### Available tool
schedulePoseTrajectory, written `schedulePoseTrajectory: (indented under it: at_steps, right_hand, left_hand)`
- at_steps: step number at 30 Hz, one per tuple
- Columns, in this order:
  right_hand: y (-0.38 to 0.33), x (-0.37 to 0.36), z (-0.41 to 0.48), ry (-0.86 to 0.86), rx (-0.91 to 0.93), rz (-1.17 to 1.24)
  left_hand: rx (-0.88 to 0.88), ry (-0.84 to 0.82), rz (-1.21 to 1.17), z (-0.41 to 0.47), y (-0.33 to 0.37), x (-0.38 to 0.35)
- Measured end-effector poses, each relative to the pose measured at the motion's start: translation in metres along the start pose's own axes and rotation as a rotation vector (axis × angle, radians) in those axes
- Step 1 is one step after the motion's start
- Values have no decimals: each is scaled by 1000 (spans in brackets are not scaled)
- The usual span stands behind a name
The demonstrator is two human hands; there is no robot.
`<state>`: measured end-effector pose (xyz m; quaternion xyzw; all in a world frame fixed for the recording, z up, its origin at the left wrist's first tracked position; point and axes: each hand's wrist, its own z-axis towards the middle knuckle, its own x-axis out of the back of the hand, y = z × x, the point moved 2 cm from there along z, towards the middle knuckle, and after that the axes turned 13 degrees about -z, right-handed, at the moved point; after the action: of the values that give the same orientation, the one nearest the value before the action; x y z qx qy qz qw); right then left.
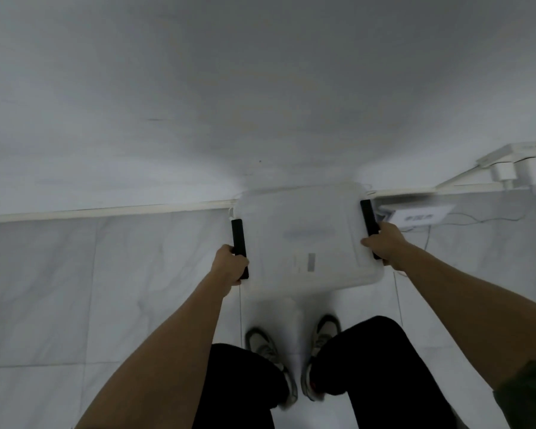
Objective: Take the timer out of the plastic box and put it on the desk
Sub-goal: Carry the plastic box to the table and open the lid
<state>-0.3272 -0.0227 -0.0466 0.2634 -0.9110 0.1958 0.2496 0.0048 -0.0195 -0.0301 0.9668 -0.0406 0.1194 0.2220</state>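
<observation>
Head camera, looking down: I have both hands on a translucent white plastic box (307,239) that sits low over the tiled floor (106,289), just in front of my shoes (262,343) and close to the wall's baseboard (106,209). My left hand (228,266) is clenched around the black handle (239,247) on the box's left edge; my right hand (384,244) is wrapped around the matching black handle on the right edge (369,224). Whether the box rests on the floor or hangs just above it, I cannot tell; the frame is blurred there.

By my reading the task has barely begun. The lid appears to be on and unopened, and no bench shows anywhere in the frame, so the box probably has to be opened, or carried somewhere first, before anything comes out of it.

The timer itself is not plainly visible. It should be inside the box, but through the milky plastic I make out only faint grey smudges, one small darker patch (311,262) near the front and a longer pale one toward the middle; either could be a label or the contents. To the right, a white power strip with plugs (514,168) and a labelled white item (418,215) sit by the wall, thin cables trailing across the tiles.
</observation>
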Motion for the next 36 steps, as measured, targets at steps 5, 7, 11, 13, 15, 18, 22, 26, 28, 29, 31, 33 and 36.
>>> schedulePoseTrajectory:
  at_steps: [5,7,11,13,15,18,22,26,28,29,31,33,36]
  right_hand:
    - [-25,35,-86,-26,26,-58]
    - [-39,46,-121,-57,56,-111]
    - [-74,67,-197,-113,129,-195]
    - [-93,74,-233,-142,168,-252]
    - [-115,79,-265,-173,204,-303]
    - [-152,74,-312,-211,290,-398]
    - [-208,47,-373,-185,394,-515]
    - [-260,-13,-445,-202,533,-620]
    - [-273,-30,-461,-197,563,-664]
    - [-284,-52,-483,-201,588,-691]
    - [-310,-104,-527,-219,666,-756]
    - [-329,-138,-557,-231,730,-792]
    - [-359,-210,-611,-266,827,-840]
  left_hand:
    - [11,34,0,-89,15,39]
    - [18,49,1,-124,17,57]
    - [45,102,-51,-198,16,102]
    - [50,128,-101,-232,12,124]
    - [55,150,-153,-264,6,147]
    - [49,189,-236,-307,-10,186]
    - [24,246,-353,-354,-38,248]
    - [-4,328,-498,-393,-90,320]
    - [1,338,-517,-402,-103,336]
    - [-3,366,-535,-412,-119,357]
    - [-7,427,-592,-432,-157,406]
    - [-10,461,-610,-443,-180,439]
    - [-7,555,-676,-469,-229,504]
